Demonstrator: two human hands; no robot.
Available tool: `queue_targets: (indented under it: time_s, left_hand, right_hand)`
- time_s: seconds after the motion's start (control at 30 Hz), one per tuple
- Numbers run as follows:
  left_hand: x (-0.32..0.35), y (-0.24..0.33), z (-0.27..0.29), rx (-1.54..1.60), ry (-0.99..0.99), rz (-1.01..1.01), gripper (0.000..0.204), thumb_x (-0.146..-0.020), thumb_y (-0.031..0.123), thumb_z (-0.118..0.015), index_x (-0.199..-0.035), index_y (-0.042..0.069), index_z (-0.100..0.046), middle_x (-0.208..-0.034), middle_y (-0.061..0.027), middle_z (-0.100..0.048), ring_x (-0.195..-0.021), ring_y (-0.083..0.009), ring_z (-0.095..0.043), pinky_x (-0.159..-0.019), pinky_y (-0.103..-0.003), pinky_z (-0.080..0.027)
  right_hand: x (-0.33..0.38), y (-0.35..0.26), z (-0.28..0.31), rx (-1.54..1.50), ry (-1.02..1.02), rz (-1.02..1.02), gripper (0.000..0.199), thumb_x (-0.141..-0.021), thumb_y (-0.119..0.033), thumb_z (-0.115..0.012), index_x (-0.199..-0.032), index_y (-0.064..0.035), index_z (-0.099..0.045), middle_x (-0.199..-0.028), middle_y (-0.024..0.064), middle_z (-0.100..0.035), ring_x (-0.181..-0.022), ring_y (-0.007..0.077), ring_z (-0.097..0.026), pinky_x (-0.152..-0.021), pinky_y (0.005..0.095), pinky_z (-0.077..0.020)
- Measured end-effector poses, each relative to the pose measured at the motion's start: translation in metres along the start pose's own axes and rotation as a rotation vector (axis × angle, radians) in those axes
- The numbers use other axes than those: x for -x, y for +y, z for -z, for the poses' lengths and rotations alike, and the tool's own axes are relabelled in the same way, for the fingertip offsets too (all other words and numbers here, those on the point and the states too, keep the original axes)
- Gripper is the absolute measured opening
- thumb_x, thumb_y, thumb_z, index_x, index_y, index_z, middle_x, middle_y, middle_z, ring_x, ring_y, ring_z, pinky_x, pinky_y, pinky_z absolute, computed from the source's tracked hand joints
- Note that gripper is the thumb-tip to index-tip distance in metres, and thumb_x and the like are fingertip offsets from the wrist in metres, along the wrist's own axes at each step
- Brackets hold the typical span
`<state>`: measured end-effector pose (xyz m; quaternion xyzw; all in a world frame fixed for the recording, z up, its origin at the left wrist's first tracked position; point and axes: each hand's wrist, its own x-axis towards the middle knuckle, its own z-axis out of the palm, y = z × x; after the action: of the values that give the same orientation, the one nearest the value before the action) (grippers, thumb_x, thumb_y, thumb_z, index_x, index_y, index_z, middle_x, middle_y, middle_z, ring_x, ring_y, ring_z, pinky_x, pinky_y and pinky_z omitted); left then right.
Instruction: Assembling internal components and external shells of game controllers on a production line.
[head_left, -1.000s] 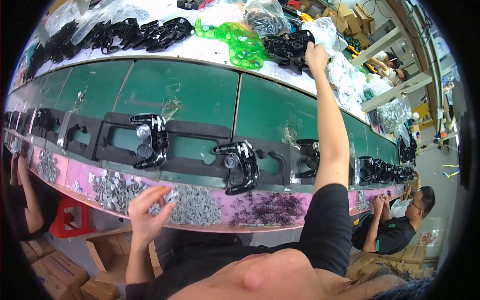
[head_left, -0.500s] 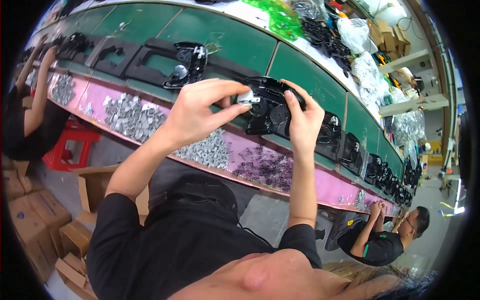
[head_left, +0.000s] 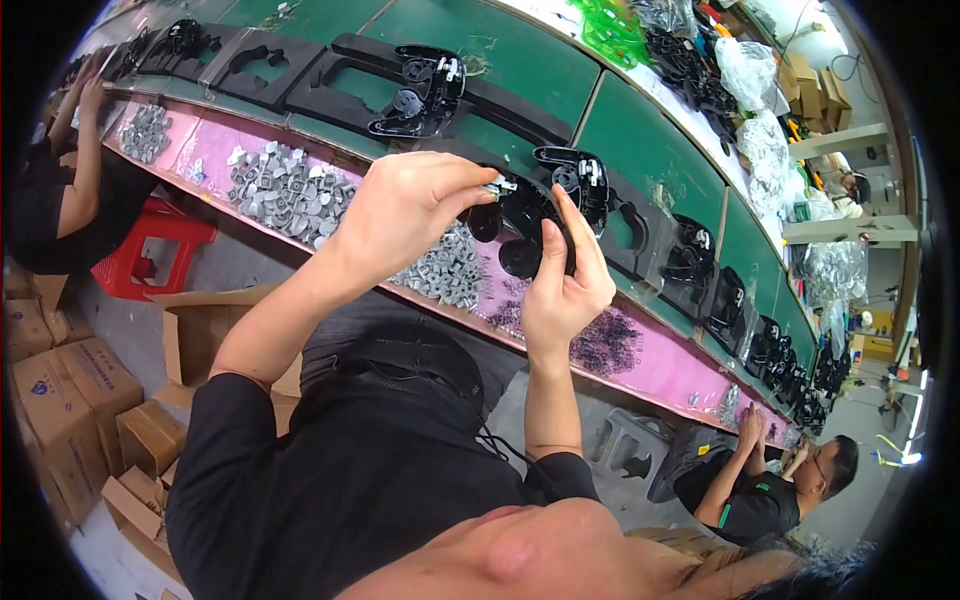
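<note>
A green work surface [head_left: 355,38], crossed by seams, runs in a curve across the view. Black foam trays [head_left: 268,72] lie along it, one bearing a black gamepad shell [head_left: 420,92]; a second gamepad shell [head_left: 588,180] lies just beyond the hands. More black shells [head_left: 775,355] line the right end.

Along the near edge runs a pink strip [head_left: 680,372]. On it are a pile of larger grey plastic pieces [head_left: 285,190], a pile of smaller grey pieces [head_left: 445,268] and a scatter of tiny black parts [head_left: 607,343].

Over this strip, the right hand [head_left: 570,280] holds a black shell piece [head_left: 522,212] between thumb and fingers. The left hand [head_left: 412,205] pinches a small light-grey part [head_left: 503,186] in nearly closed fingertips, at the shell piece's left side; whether the part is seated cannot be told.

Beyond the green surface, a white tabletop [head_left: 548,18] carries translucent green shells [head_left: 612,32], a heap of black shells [head_left: 690,75] and clear plastic bags [head_left: 747,68]. Cardboard boxes [head_left: 75,400] stand on the floor at lower left, near a red plastic stool [head_left: 165,245]; a grey stool [head_left: 633,445] stands right of the person. One co-worker [head_left: 775,490] sits at the right, another co-worker [head_left: 70,205] at the far left.
</note>
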<state>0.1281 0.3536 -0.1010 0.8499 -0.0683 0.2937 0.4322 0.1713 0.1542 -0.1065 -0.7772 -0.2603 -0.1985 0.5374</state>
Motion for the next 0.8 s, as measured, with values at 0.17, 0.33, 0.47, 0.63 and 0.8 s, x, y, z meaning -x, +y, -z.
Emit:
queue_targets:
  time_s: [0.17,0.33,0.47,0.63,0.8]
  left_hand:
    - [-0.003,0.012,0.009,-0.236,0.076,-0.165,0.046,-0.080,0.005,-0.087,-0.124,0.001,-0.073,-0.115,-0.0128,-0.074,-0.102,-0.0306,-0.071,-0.084,-0.039,-0.059]
    - [-0.005,-0.003,0.023,0.005,-0.313,-0.149,0.042,-0.089,0.001,-0.079,-0.129,-0.001,-0.068,-0.120,-0.0138,-0.074,-0.105,-0.0322,-0.071,-0.088,-0.040,-0.058]
    - [0.003,-0.005,0.023,-0.011,-0.295,-0.064,0.029,-0.089,0.002,-0.081,-0.115,-0.001,-0.069,-0.114,-0.0153,-0.076,-0.098,-0.0306,-0.073,-0.083,-0.039,-0.059]
    - [0.003,-0.006,0.025,-0.078,-0.269,-0.158,0.019,-0.084,0.003,-0.082,-0.099,-0.001,-0.070,-0.110,-0.0134,-0.078,-0.095,-0.0308,-0.073,-0.080,-0.039,-0.059]
    - [0.001,-0.007,0.030,-0.105,-0.339,-0.213,0.015,-0.084,0.005,-0.081,-0.094,-0.002,-0.072,-0.112,-0.0124,-0.077,-0.093,-0.0311,-0.072,-0.079,-0.040,-0.059]
  right_hand:
    - [0.004,0.000,0.011,-0.209,-0.034,-0.236,0.026,-0.102,0.001,-0.070,-0.127,0.0069,-0.075,-0.123,0.0158,-0.080,-0.115,0.0201,-0.073,-0.106,0.0339,-0.0536]
    - [0.005,0.003,0.016,-0.277,-0.142,-0.338,0.025,-0.103,-0.003,-0.071,-0.125,0.0080,-0.075,-0.120,0.0136,-0.080,-0.111,0.0152,-0.071,-0.103,0.0302,-0.0535]
    - [0.005,0.000,0.014,-0.324,-0.139,-0.408,0.024,-0.104,-0.003,-0.071,-0.124,0.0085,-0.075,-0.119,0.0139,-0.080,-0.109,0.0142,-0.071,-0.101,0.0284,-0.0538]
    - [0.002,-0.007,0.015,-0.295,-0.175,-0.405,0.023,-0.103,-0.002,-0.072,-0.123,0.0093,-0.075,-0.118,0.0132,-0.080,-0.106,0.0122,-0.070,-0.097,0.0264,-0.0544]
    - [0.002,0.008,0.016,-0.413,-0.203,-0.519,0.024,-0.103,-0.005,-0.073,-0.122,0.0087,-0.076,-0.114,0.0108,-0.080,-0.100,0.0105,-0.068,-0.092,0.0247,-0.0548]
